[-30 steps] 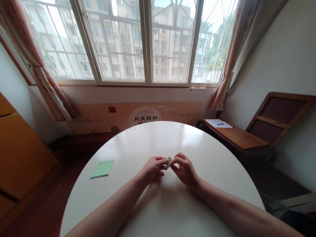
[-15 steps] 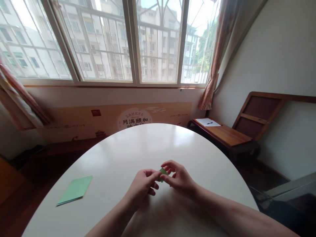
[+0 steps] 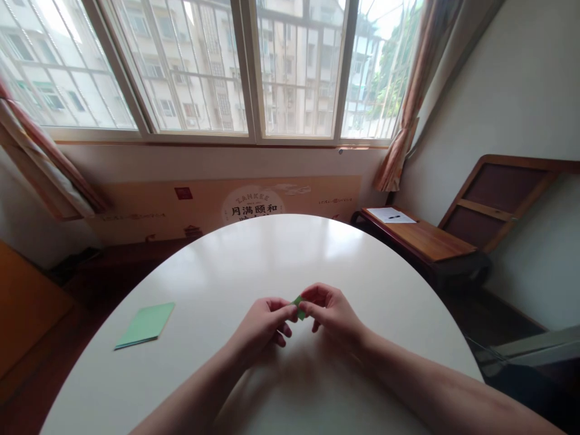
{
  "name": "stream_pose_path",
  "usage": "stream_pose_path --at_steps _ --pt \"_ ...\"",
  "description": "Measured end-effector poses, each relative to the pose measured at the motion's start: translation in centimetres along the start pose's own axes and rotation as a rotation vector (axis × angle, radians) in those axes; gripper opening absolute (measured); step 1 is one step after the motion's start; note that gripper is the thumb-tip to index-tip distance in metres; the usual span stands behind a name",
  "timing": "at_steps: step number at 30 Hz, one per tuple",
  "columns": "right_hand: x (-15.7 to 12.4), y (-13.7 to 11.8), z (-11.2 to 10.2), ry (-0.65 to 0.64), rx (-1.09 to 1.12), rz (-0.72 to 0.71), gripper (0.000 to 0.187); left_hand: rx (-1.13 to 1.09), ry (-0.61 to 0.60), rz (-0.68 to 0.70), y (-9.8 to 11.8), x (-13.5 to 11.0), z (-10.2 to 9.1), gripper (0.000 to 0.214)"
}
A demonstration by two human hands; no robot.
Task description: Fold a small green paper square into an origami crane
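A small piece of folded green paper (image 3: 301, 309) is held between my two hands, just above the white table. My left hand (image 3: 267, 323) pinches its left side between thumb and fingers, the other fingers curled beneath. From the right, the thumb and index finger of my right hand (image 3: 330, 311) close on its other edge. Fingertips cover much of the paper, so its full shape is hidden. Off to the left lies a stack of square light-green paper sheets (image 3: 147, 325), apart from both hands.
The round white table (image 3: 217, 266) has its curved edge toward the window wall. Beyond it on the right stands a wooden bench (image 3: 430, 238) with a white sheet (image 3: 387, 215) and a dark pen on it. A printed banner (image 3: 199, 208) runs below the window.
My right thumb and index finger have come together onto the green paper; they were more spread before. The whole view has tilted slightly down and to the left.
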State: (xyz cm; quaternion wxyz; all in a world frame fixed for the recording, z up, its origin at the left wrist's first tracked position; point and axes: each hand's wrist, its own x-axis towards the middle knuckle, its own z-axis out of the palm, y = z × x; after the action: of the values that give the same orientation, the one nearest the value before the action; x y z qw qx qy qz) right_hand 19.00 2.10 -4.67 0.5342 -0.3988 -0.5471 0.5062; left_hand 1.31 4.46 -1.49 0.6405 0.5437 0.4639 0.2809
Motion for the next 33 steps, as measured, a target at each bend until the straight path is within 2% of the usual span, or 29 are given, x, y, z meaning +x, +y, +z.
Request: stream_pose_path --at_steps 9,13,17,22,28,33 --pt "-0.8 -0.8 0.4 0.019 0.073 -0.116 0.013 -0.056 -0.104 0.002 0.6 -0.8 0.1 0.029" --pt "-0.9 -1.0 0.4 -0.024 0.084 -0.215 0.005 -0.059 -0.079 0.036 1.2 -1.4 0.2 0.03" --pt "-1.2 -1.5 0.2 -0.063 0.038 -0.296 0.012 -0.029 -0.074 0.092 1.7 -2.1 0.3 0.029" --pt "-2.0 -2.8 0.1 -0.043 -0.072 -0.391 0.017 0.053 -0.045 0.202 2.3 -3.1 0.8 0.026" --pt "-2.7 -3.2 0.2 0.014 -0.166 -0.426 0.016 0.091 0.013 0.296 2.3 -3.5 1.1 0.02" --pt "-2.7 -3.2 0.2 0.025 -0.193 -0.445 0.013 0.088 0.006 0.299 2.3 -3.6 1.2 0.02"
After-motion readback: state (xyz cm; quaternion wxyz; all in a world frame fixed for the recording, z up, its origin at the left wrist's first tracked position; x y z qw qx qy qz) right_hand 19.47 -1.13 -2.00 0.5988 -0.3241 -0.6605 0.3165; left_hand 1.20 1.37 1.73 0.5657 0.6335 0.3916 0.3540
